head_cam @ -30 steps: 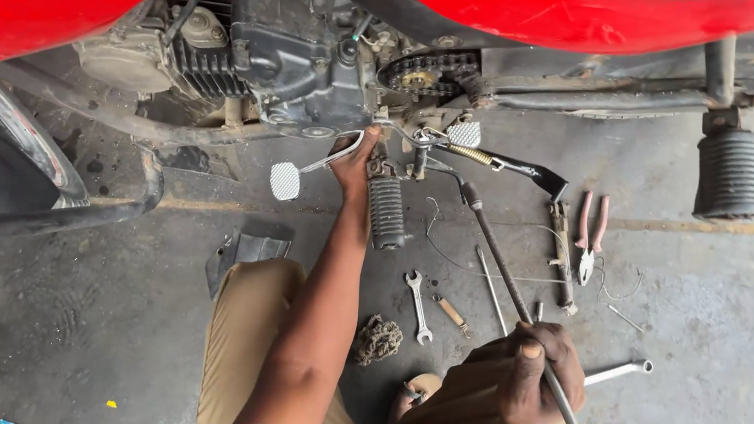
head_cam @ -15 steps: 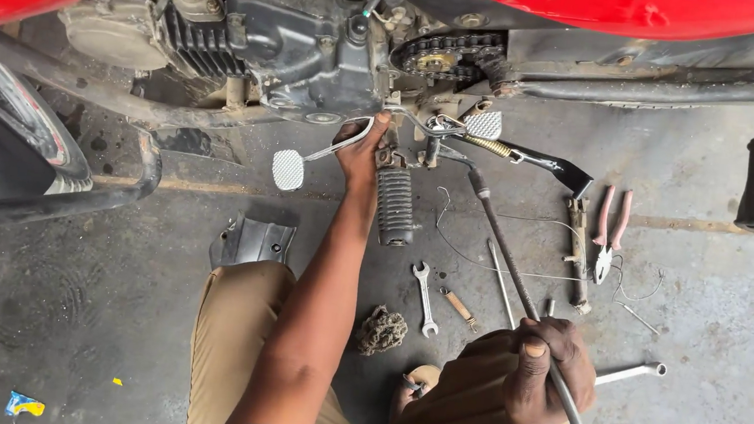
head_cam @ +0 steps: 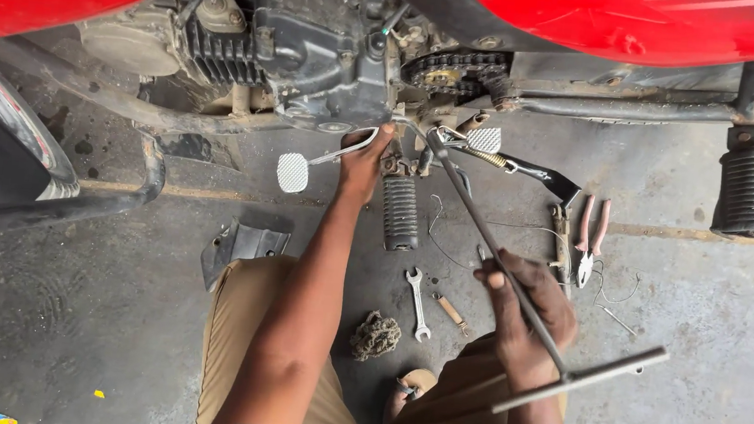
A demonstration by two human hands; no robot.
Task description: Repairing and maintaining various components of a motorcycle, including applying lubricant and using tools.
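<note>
Under the red motorcycle, on the grey concrete floor, a person crouches beside the engine. Left hand reaches up to the lower engine case, fingers pressed against the metal just beside the gear lever; whether it pinches a small part there cannot be told, as the fingertips are hidden against the case. Right hand is closed around the long shaft of a T-handle wrench, gripping low, near the crossbar. Shaft runs up and left, its tip meeting the frame just below the drive chain and sprocket, beside the side-stand spring.

Footpeg (ribbed black rubber) hangs between the two hands. A second, larger ribbed peg sits far right.

Loose on the floor: open-ended spanner, small wooden-handled tool, red-handled pliers, a wad of dirty rag, thin wire, a bent metal bracket near the left knee.
</note>
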